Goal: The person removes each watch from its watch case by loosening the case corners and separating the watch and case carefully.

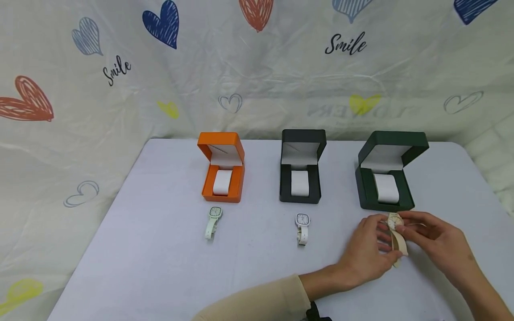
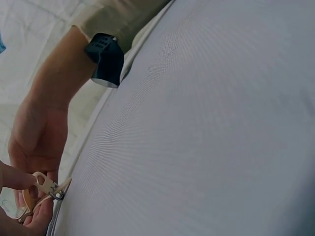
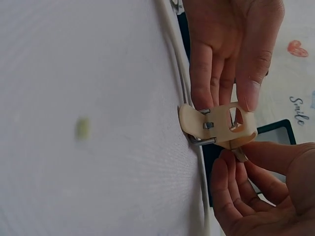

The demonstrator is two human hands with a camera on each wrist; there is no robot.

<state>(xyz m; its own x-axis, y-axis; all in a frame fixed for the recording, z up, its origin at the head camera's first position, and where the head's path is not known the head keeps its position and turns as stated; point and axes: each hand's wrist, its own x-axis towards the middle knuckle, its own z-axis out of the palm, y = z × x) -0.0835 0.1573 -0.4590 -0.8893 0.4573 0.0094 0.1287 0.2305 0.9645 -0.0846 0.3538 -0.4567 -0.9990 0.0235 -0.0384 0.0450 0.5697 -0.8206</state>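
A cream wristwatch (image 1: 399,244) is held between both hands in front of the dark green watch box (image 1: 364,201). My left hand (image 1: 367,249) pinches the lower strap, thumb on its outer side. My right hand (image 1: 437,236) grips the watch near its dial, which faces up. In the right wrist view the strap's metal buckle (image 3: 208,125) shows, with a strap end (image 3: 191,123) lying through it. The green box stands with its lid raised and a white cushion (image 1: 387,188) inside.
An orange watch box (image 1: 205,192) and a black watch box (image 1: 285,196) stand to the left, lids up, white cushions inside. A pale green watch (image 1: 214,218) lies before the orange box, a white watch (image 1: 302,225) before the black one. A heart-printed cloth (image 1: 281,67) hangs behind.
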